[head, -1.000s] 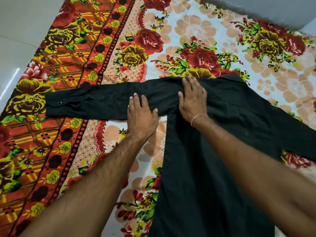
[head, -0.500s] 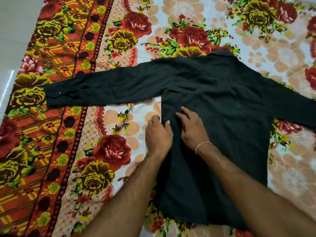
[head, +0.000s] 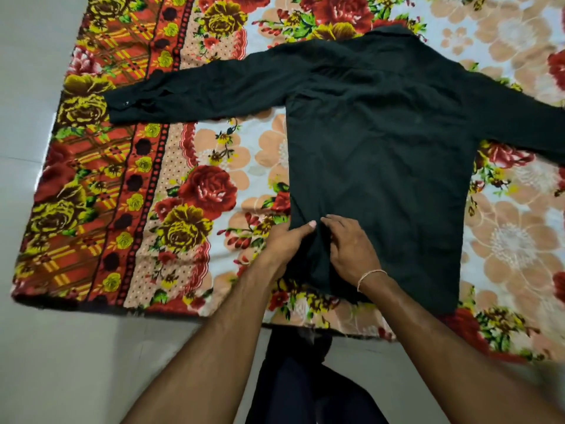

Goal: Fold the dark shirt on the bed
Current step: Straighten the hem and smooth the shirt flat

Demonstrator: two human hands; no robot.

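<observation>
The dark shirt [head: 379,154] lies flat and back up on the floral bedsheet [head: 195,191]. Its collar points away from me and both sleeves are spread out to the sides. The left sleeve's cuff [head: 122,107] reaches the sheet's red border. My left hand [head: 287,243] rests on the shirt's left side edge near the hem, fingers together on the cloth. My right hand [head: 351,249], with a thin band at the wrist, presses on the fabric just beside it. A small ridge of cloth stands between the two hands.
The sheet's near edge [head: 183,313] ends at a pale tiled floor [head: 91,362]. The shirt's right sleeve [head: 526,123] runs out of view at the right. My dark-trousered legs [head: 299,377] are below the sheet's edge.
Both hands have slid down the shirt from the shoulder area to its lower left part near the hem. The view has pulled back, so the sheet's near edge and the floor now show.
</observation>
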